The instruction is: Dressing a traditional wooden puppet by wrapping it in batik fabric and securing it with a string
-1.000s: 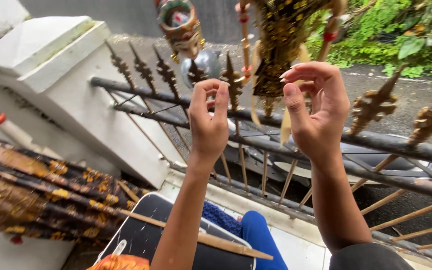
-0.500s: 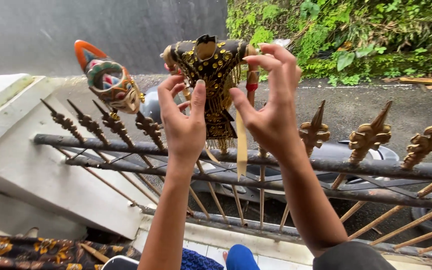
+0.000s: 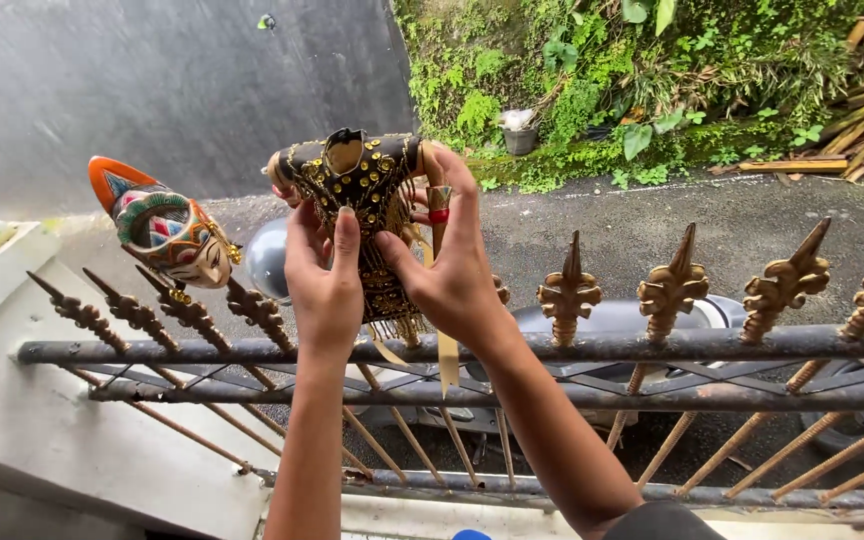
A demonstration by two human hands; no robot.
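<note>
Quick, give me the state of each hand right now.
Left hand: closed on the black, gold-studded headless puppet body.
Right hand: closed on the same puppet body, fingers round its right side.

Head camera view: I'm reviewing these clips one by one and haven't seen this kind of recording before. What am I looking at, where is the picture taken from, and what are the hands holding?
There is no machine here. The picture comes from a camera worn on a person's head, looking down and forward past their own two bare arms.

The left hand and the right hand together hold a small puppet body, dark and studded with gold ornaments; its neck opening is empty. A thin arm with a red band hangs beside it under the right hand's fingers.

To the left, a painted puppet head with an orange-tipped headdress sits apart on the spikes of the fence.

The hands are raised above a metal fence with gold-coloured spear tips. Beyond it are wet pavement, a grey wall and green plants. A parked scooter shows partly through the bars.
</note>
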